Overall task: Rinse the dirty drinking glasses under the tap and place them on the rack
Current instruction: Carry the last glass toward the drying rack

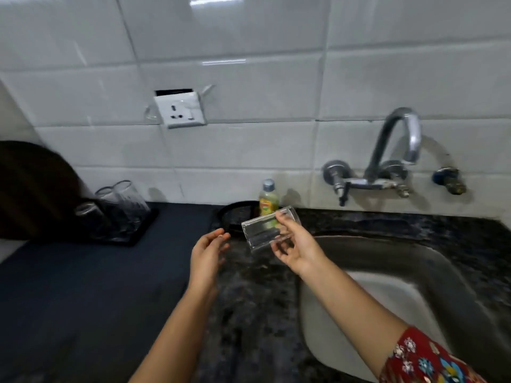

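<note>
My right hand [297, 244] holds a clear drinking glass [262, 233] on its side, above the counter just left of the steel sink [414, 261]. A short gap to the left of the glass, my left hand [207, 251] is open with fingers spread and touches nothing. The chrome tap [398, 145] juts from the tiled wall over the sink; no water shows. Far left, a black rack tray [141, 230] carries three clear glasses [130, 203].
A small bottle of yellow-green liquid [268, 199] stands at the wall behind the glass, next to a round black dish [237, 214]. A dark mat [83, 286] covers the left counter. A wall socket [179, 110] sits above. A dark rounded object [30, 189] fills the far left.
</note>
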`<state>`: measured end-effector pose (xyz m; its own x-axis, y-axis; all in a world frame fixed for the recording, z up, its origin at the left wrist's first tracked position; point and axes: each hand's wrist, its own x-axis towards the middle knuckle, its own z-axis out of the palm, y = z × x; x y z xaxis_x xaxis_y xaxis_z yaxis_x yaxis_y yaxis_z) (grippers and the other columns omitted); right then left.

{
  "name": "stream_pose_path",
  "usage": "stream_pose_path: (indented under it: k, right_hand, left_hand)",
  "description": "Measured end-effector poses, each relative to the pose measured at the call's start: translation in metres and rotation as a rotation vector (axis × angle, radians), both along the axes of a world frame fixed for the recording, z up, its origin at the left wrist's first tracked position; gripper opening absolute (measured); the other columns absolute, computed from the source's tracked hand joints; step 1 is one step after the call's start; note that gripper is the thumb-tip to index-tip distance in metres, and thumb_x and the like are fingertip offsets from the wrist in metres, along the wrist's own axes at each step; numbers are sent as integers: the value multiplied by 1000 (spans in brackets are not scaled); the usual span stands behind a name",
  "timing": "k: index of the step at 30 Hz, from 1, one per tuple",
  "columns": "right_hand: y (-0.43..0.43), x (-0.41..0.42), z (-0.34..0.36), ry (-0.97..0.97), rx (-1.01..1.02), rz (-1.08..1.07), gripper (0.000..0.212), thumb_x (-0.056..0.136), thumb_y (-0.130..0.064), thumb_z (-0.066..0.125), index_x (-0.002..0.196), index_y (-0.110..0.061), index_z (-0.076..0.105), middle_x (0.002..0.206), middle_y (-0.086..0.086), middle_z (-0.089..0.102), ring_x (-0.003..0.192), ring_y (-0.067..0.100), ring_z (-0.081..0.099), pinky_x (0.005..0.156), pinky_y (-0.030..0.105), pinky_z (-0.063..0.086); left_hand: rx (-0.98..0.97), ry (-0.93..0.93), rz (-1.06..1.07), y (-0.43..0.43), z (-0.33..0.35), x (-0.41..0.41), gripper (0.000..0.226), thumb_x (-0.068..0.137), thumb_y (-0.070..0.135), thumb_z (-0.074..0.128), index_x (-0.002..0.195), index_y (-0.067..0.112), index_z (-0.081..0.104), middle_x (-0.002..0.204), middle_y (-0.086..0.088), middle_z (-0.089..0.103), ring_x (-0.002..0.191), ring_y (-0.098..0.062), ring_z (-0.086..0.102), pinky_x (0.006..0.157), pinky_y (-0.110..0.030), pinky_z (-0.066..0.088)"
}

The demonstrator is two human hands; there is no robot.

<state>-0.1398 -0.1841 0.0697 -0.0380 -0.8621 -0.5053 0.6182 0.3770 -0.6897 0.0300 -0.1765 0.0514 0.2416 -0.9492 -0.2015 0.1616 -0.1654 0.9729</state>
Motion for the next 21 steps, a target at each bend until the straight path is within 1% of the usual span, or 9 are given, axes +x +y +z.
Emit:
stream_pose_path:
  k: [2,4,7,9,12,14,15,18,21]
  right_hand:
    - [-16,45,-2,20,-8,16,14,77,-23,74,78,-18,61,76,-3,59,69,9,49,64,24,45]
    - [-34,92,-4,43,-14,38,16,76,-21,76,78,-19,60,76,-2,59,69,9,50,64,24,45]
    - [-59,153,-5,98,-57,75,22,73,-17,78,85,-20,59,82,-2,61,78,10,56,70,26,47]
    - [-77,192,-6,140,-98,81,26,72,-15,78,88,-21,59,85,-3,62,83,10,58,74,26,47]
    - [-101,241,-4,213,-168,89,29,72,-13,79,90,-19,58,83,-4,62,79,10,58,70,24,45]
    - [-118,270,-4,273,-224,93,31,69,-11,80,88,-19,58,83,-3,62,77,11,57,67,24,42]
    - [-126,283,-5,300,-252,93,34,68,-10,81,90,-20,57,86,-3,63,80,12,58,68,24,42]
    - [-147,314,-12,384,-316,73,48,64,-7,84,100,-19,55,92,-6,64,88,12,61,79,24,47]
    - [-163,345,-21,512,-397,66,53,61,-9,87,104,-16,55,94,-6,64,88,11,61,75,17,46]
  left_hand:
    - [0,-24,22,-11,-1,49,15,95,15,55,107,18,63,106,2,70,96,-11,64,83,-30,45]
    - [-15,-71,61,-21,-1,99,15,95,15,54,108,18,62,108,1,69,92,-10,62,77,-26,43]
    - [-32,-109,129,-31,1,162,19,95,14,54,112,15,61,109,-2,66,96,-13,60,70,-20,42]
    - [-26,-136,162,-38,-1,202,20,95,15,55,114,14,62,110,-1,66,100,-15,61,71,-20,43]
    - [-8,-162,203,-51,-7,251,21,95,17,54,115,15,62,113,0,66,101,-14,61,76,-23,42]
    - [6,-154,231,-58,-11,278,20,95,18,55,114,17,61,114,0,65,102,-14,60,82,-25,41]
    - [11,-154,240,-61,-13,290,19,95,18,55,113,18,61,115,0,65,102,-14,60,83,-27,41]
    - [23,-145,285,-67,-20,313,17,95,18,55,111,19,60,115,-1,65,102,-14,60,85,-28,41]
    - [35,-131,322,-75,-29,333,17,96,17,53,112,18,60,116,-1,63,104,-15,58,86,-28,41]
